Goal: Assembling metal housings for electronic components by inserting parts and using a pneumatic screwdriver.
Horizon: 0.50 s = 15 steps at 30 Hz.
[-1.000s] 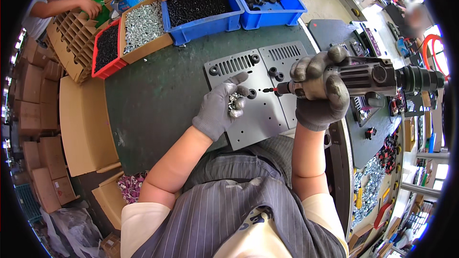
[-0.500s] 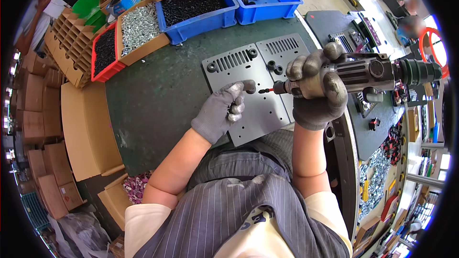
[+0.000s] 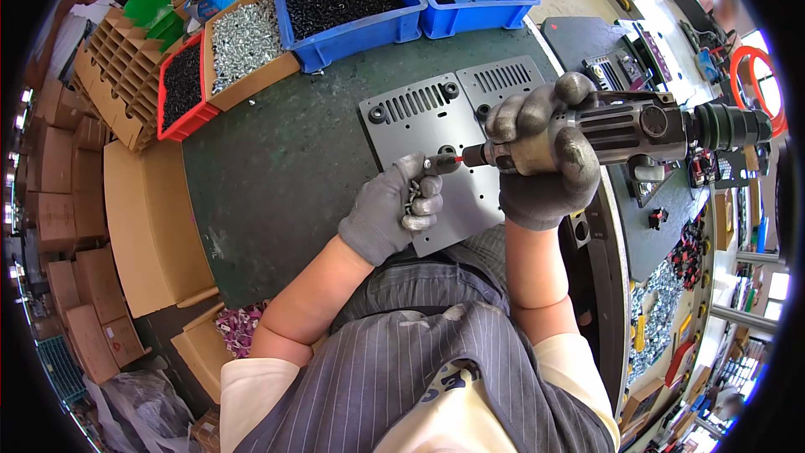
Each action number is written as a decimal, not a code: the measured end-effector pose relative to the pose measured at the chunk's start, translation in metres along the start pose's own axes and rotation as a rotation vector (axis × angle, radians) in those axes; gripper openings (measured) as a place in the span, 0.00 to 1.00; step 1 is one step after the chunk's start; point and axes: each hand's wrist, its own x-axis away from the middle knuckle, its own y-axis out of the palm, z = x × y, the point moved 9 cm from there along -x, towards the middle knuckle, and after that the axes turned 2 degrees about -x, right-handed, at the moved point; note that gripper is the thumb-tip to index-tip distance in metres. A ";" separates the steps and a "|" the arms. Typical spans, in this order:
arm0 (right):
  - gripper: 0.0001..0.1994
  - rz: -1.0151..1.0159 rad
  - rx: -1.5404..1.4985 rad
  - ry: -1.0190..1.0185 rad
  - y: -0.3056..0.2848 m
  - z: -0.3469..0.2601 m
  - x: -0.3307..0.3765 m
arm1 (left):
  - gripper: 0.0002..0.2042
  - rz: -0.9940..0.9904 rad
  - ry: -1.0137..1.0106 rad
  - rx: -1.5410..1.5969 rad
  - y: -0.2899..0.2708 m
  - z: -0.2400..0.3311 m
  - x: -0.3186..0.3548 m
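My right hand [image 3: 549, 155], in a grey glove, grips a metal power screwdriver [image 3: 629, 132] that lies level, its red-banded bit [image 3: 459, 159] aimed left. The gloved left hand [image 3: 390, 205] is curled round several small silver screws [image 3: 413, 191]. Its thumb and forefinger pinch at the bit's tip, where a silver screw head [image 3: 428, 164] shows; the fingers partly hide the contact. Beneath both hands lies a grey slotted metal plate [image 3: 457, 210], with black round rubber feet [image 3: 378, 113] at its far corners. A second slotted plate [image 3: 511, 75] sits beside it, partly covered by my right hand.
Across the back of the dark green table [image 3: 260, 193] stand a red bin [image 3: 201, 105] of black parts, a cardboard box [image 3: 251, 75] of silver screws and blue bins [image 3: 360, 38] of black parts. Another bench [image 3: 650, 243] runs along the right, with loose metal parts on it.
The screwdriver has shifted slightly left, and its bit now meets my left fingertips. My left forefinger and thumb have come together at the bit, with the screws still in the curled fingers.
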 end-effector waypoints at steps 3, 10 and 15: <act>0.21 -0.024 0.034 0.022 0.002 0.002 0.004 | 0.15 -0.019 -0.031 0.121 0.002 -0.007 -0.001; 0.21 -0.076 0.014 -0.044 0.004 -0.011 0.011 | 0.14 -0.105 -0.081 0.297 0.023 -0.022 -0.006; 0.22 0.075 -0.045 -0.110 -0.015 -0.027 0.018 | 0.14 0.072 0.066 0.144 0.031 -0.023 -0.012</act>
